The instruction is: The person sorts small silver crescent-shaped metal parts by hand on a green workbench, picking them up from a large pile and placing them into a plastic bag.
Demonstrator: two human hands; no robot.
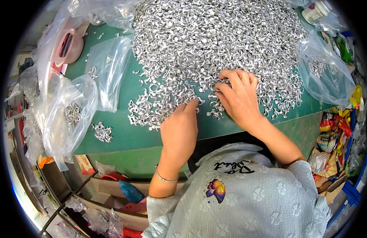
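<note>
Clearly, the big heap of small silver metal hooks [215, 43] lies spread over the green counter [124, 135], and its near edge thins out just in front of the person, so single pieces are easy to pick from there. The left hand [179, 127] lies flat, palm down, at this thin edge. Its fingers [191, 105] are stretched out and close together, and the tips touch a few loose hooks; they grip nothing that I can see. The right hand [239, 97] is more curled. Its fingers [227, 77] bend inward and pinch together on one or two hooks at the heap's edge, though how many pieces they hold is too small to tell. Both forearms come up from the lower edge and bend toward each other, so the hands work side by side. At the left, a clear plastic bag [68, 115] stands open with some hooks inside, and a small separate cluster of hooks [102, 133] lies just beside it.
</note>
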